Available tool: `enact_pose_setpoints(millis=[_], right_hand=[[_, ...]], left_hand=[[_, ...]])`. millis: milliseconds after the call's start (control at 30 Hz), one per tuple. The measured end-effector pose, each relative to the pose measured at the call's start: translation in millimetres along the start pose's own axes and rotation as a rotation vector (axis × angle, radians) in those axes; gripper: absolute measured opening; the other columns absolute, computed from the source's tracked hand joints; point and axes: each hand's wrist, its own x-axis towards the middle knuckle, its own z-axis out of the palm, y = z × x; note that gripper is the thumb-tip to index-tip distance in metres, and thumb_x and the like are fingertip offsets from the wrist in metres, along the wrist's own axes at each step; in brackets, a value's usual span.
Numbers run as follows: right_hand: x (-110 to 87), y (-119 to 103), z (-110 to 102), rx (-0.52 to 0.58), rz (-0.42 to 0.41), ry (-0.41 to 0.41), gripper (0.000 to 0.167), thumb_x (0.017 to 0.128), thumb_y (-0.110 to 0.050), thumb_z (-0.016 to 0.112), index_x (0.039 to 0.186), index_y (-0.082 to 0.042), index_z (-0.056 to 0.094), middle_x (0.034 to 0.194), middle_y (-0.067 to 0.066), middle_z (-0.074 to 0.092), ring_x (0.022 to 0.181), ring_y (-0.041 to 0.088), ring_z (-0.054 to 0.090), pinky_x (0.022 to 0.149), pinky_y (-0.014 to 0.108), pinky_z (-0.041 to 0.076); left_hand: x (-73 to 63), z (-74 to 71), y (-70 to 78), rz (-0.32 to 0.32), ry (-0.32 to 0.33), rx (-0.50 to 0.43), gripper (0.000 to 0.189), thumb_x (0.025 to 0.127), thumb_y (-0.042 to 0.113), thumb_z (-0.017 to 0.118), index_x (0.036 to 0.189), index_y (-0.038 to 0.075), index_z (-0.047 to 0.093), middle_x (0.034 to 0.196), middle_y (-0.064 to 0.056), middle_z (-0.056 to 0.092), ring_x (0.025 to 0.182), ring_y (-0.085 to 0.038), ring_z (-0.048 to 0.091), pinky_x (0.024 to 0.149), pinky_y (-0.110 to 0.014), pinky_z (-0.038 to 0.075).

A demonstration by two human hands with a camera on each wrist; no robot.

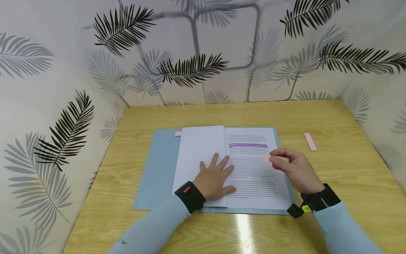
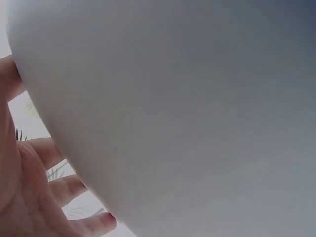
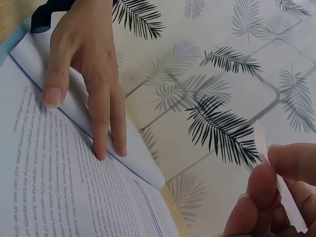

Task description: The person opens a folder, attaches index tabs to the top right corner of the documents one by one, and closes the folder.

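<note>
One open booklet [image 1: 200,146] lies before me in the head view, my left hand [image 1: 214,180] spread across its inner fold while my right hand [image 1: 296,171] pinches a pink strip [image 1: 266,158] over the right page, below some purple lines [image 1: 248,145]; a loose strip [image 1: 310,141] rests on the table [image 1: 352,176] to the right. At my left wrist, a pale surface partly hides my fingers. At my right wrist, thumb and fingertip grip the pink strip beside the booklet.

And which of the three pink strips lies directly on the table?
The loose strip right of the blue folder; the pinched strip is in the right hand, the upper-left strip sticks out beyond the left page.
</note>
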Motion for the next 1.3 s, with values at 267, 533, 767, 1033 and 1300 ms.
enact_pose_setpoints(millis=[267,533,767,1033,1300], right_hand=[[16.5,2.4,-8.2,-0.154,0.076,0.030,0.048,0.089,-0.037,0.069,0.114,0.002,0.055,0.113,0.012,0.055,0.105,0.024,0.045,0.085,0.025,0.043],[45.0,5.4,-21.0,-0.260,0.122,0.059,0.054,0.087,-0.041,0.069,0.116,0.001,0.054,0.118,0.017,0.052,0.106,0.029,0.043,0.085,0.033,0.038],[77.2,9.6,-29.2,-0.349,0.158,0.099,0.055,0.086,-0.041,0.071,0.118,0.000,0.055,0.119,0.019,0.052,0.107,0.033,0.042,0.086,0.039,0.036],[110.6,23.6,-41.2,-0.414,0.236,0.151,0.051,0.088,-0.039,0.070,0.120,-0.003,0.056,0.126,0.018,0.050,0.109,0.035,0.042,0.088,0.043,0.036],[130.7,28.8,-35.6,-0.523,0.253,0.164,0.044,0.087,-0.033,0.071,0.117,-0.002,0.059,0.121,0.020,0.054,0.103,0.035,0.046,0.084,0.043,0.037]], left_hand=[[-0.6,4.8,-1.3,0.011,-0.015,-0.025,0.083,0.082,0.080,0.037,0.151,0.034,0.031,0.161,-0.004,0.014,0.144,-0.040,0.011,0.093,-0.073,0.030],[-0.6,7.9,-0.4,0.036,-0.033,-0.010,0.084,0.082,0.081,0.036,0.152,0.036,0.027,0.161,0.003,0.013,0.142,-0.046,0.013,0.089,-0.072,0.034],[-2.4,1.4,1.1,0.031,-0.056,0.009,0.083,0.083,0.080,0.038,0.152,0.035,0.027,0.160,0.005,0.016,0.142,-0.047,0.013,0.088,-0.072,0.036],[-3.3,-5.2,4.4,0.034,-0.070,0.009,0.081,0.084,0.078,0.040,0.152,0.034,0.029,0.159,0.004,0.021,0.141,-0.047,0.015,0.088,-0.072,0.036],[-2.8,-5.6,5.5,0.027,-0.076,0.014,0.081,0.084,0.077,0.041,0.152,0.033,0.029,0.159,0.003,0.020,0.141,-0.047,0.015,0.088,-0.072,0.036]])
